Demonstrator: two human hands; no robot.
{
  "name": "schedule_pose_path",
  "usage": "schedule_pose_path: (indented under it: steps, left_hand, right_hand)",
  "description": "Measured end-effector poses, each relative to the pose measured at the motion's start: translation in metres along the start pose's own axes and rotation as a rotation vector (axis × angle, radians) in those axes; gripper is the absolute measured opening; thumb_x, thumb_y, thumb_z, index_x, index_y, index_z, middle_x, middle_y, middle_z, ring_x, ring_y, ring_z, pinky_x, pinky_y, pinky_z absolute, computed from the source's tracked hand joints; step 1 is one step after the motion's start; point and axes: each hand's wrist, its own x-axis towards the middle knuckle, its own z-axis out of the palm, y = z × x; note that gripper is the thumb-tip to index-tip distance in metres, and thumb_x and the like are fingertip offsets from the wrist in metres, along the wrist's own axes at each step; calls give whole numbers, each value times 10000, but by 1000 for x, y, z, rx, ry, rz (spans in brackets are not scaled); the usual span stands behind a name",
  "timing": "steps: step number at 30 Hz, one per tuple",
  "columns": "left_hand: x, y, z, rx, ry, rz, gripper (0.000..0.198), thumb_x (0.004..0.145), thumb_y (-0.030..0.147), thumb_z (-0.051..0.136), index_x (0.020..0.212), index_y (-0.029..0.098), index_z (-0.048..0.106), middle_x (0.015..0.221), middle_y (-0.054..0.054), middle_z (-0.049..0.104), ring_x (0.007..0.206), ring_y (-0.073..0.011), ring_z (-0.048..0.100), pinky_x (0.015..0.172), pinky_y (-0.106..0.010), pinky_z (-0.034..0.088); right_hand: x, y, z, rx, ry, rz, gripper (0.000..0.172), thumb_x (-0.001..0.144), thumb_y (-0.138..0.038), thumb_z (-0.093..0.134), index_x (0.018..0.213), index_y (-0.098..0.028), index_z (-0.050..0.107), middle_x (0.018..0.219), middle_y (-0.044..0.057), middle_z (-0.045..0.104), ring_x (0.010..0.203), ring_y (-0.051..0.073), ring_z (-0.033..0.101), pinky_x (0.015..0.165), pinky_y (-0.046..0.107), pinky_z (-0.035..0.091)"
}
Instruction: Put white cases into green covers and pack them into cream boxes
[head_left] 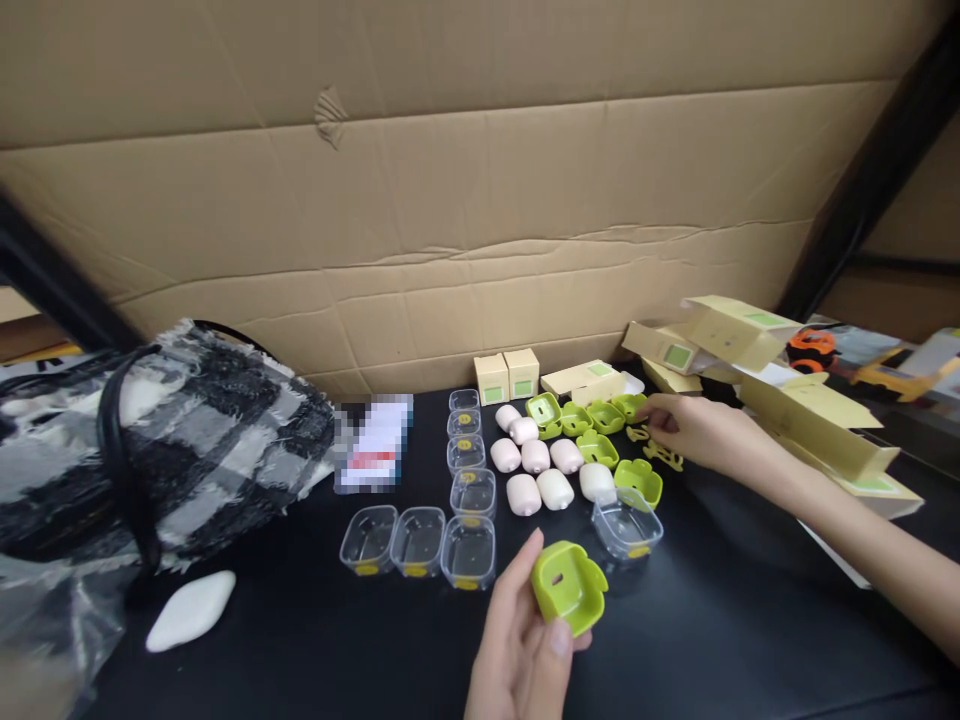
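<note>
My left hand (529,640) is closed around a lime-green plastic cup with a scalloped rim (570,590), tilted so that its hollow inside and a small slot show. Farther back on the right, my right hand (679,430) has its fingers drawn together over small flat green plastic pieces (664,457); what it pinches, if anything, is hidden. Several more green cups (637,483) stand beside and behind those pieces. A clear plastic container (628,525) lies between my two hands. Left of the green cups are several pale pink and white rounded blocks (535,456).
Several clear containers (469,550) form an L on the black table (300,640). Small cardboard boxes (492,380) stand by the cardboard wall (480,200); opened boxes (810,420) pile up beyond my right arm. A checked bag (202,440) and a white diamond-shaped object (191,611) are at left.
</note>
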Motion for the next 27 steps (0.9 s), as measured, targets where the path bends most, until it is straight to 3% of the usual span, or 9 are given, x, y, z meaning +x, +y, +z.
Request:
schedule_pose_path:
  steps: [2, 5, 9, 12, 15, 19, 23, 27]
  left_hand:
    - [0, 0, 1, -10, 17, -2, 572, 788, 458, 685, 1296, 227, 560, 1222, -150, 670, 1062, -317, 662, 850, -388, 557]
    - [0, 0, 4, -22, 39, 10, 529, 768, 434, 712, 1233, 207, 604, 1218, -149, 673, 1089, -310, 648, 897, -377, 533]
    - [1, -1, 7, -39, 61, 46, 463, 748, 405, 739, 1147, 190, 647, 1187, -142, 688, 1041, -291, 668, 897, -360, 525]
    - [1, -3, 9, -69, 67, 61, 460, 732, 400, 758, 1131, 200, 644, 1194, -138, 687, 1027, -279, 676, 884, -349, 527]
    - [0, -4, 10, -90, 42, 41, 451, 737, 395, 757, 1124, 202, 628, 1182, -141, 698, 1060, -282, 670, 907, -365, 524]
    - [-2, -2, 11, -41, 8, 47, 436, 744, 382, 756, 1117, 197, 628, 1165, -136, 711, 1060, -259, 674, 893, -325, 539]
    - [-2, -1, 10, 8, 27, 49, 407, 759, 347, 749, 1125, 212, 632, 1184, -102, 707, 1099, -234, 653, 944, -296, 511]
    - [-2, -4, 9, 7, 11, 63, 433, 756, 381, 745, 1138, 209, 637, 1175, -101, 708, 1096, -246, 651, 947, -308, 507]
  right_hand:
    - [-3, -8, -10, 65, 92, -58, 163, 820, -205, 562, 919, -177, 689, 785, 49, 694, 667, 213, 663, 583, 328, 520]
    - [-17, -32, -27, 213, 149, -240, 192, 844, -254, 512, 896, -199, 688, 910, 60, 695, 820, 195, 672, 708, 302, 541]
    - [-55, -73, -39, 582, 119, -656, 88, 855, -224, 596, 896, -243, 672, 901, 22, 678, 866, 145, 652, 753, 247, 540]
    - [-81, -92, -37, 742, 22, -769, 193, 855, -92, 605, 997, -221, 621, 876, 12, 668, 820, 111, 649, 723, 196, 538]
    - [-93, -97, -29, 700, 19, -877, 219, 883, -53, 560, 1054, -175, 620, 910, 48, 675, 801, 112, 644, 689, 196, 528]
    - [-95, -96, -16, 458, 186, -1021, 171, 949, -140, 506, 1045, -143, 647, 932, 61, 722, 815, 139, 638, 720, 264, 475]
    - [-99, -92, -6, 290, 299, -1097, 343, 1024, -163, 315, 1060, -149, 656, 973, 39, 742, 874, 132, 624, 741, 266, 417]
    - [-103, -86, 2, 225, 349, -1066, 470, 1038, -181, 181, 1157, -173, 636, 1029, 39, 742, 859, 146, 618, 722, 301, 403]
